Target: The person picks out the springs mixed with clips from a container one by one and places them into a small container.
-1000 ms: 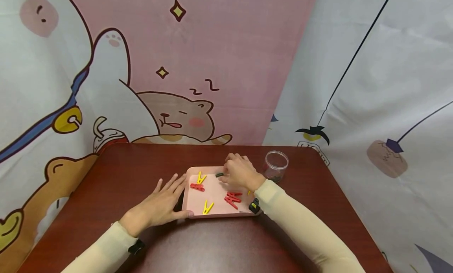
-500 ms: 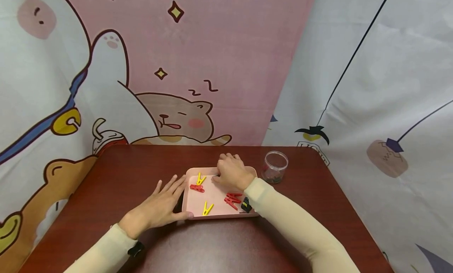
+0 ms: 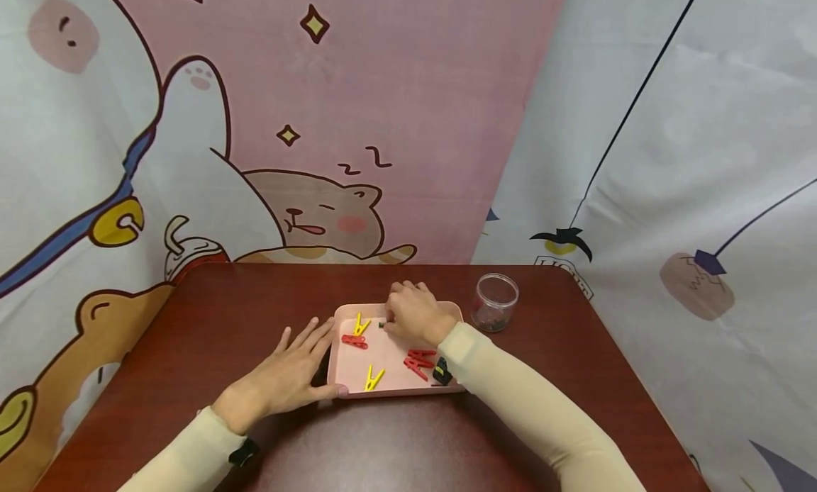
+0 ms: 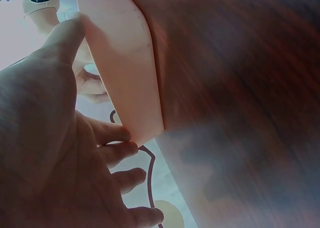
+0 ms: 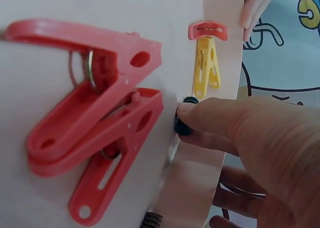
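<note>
A shallow pink tray [image 3: 389,368] holds red and yellow clothespins. My right hand [image 3: 413,313] reaches into its far side, thumb and forefinger pinching a small dark ridged piece [image 5: 186,119] close over the tray floor. A yellow clothespin [image 5: 206,67] and a red clothespin [image 3: 354,342] lie left of that hand; two red clothespins [image 3: 418,361] lie nearer the front. My left hand [image 3: 281,378] rests at the tray's left side, fingers extended, fingertips against the wall and thumb at the front corner. Another yellow clothespin [image 3: 374,378] lies by the front wall.
Behind the tray to the right stands a clear round jar [image 3: 495,304] with some dark bits at its bottom. Another dark ridged piece [image 5: 151,220] lies in the tray. The brown table [image 3: 408,442] backs onto a printed cartoon cloth [image 3: 421,88].
My right hand has moved left along the tray's far side and closed its fingertips on the small dark piece. The left hand stays at the tray's edge.
</note>
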Available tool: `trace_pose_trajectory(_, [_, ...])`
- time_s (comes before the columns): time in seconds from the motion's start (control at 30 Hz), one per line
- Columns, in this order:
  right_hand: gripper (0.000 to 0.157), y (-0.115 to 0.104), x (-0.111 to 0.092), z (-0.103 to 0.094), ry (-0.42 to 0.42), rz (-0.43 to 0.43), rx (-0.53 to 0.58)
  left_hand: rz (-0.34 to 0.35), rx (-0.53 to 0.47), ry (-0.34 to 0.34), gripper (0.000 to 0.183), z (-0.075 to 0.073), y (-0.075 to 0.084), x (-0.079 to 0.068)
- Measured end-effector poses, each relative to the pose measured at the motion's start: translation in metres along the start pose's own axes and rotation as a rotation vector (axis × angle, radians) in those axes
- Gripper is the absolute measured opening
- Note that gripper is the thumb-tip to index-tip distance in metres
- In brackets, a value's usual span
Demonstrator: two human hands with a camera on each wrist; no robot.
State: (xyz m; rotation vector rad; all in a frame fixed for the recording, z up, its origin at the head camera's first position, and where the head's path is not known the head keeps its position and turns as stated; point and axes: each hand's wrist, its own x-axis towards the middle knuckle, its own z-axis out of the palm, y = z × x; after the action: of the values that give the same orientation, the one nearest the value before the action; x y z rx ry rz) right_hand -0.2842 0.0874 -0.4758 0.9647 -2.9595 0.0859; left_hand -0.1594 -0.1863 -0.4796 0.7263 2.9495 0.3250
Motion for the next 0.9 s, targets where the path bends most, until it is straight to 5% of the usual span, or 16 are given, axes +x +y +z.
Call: trace_pose_trajectory(0.9, [0.019,0.005,-0.026,-0.024,0.122,-0.028,0.072,0.016,-0.030,-0.007,0.110,-0.004,0.000,0.001])
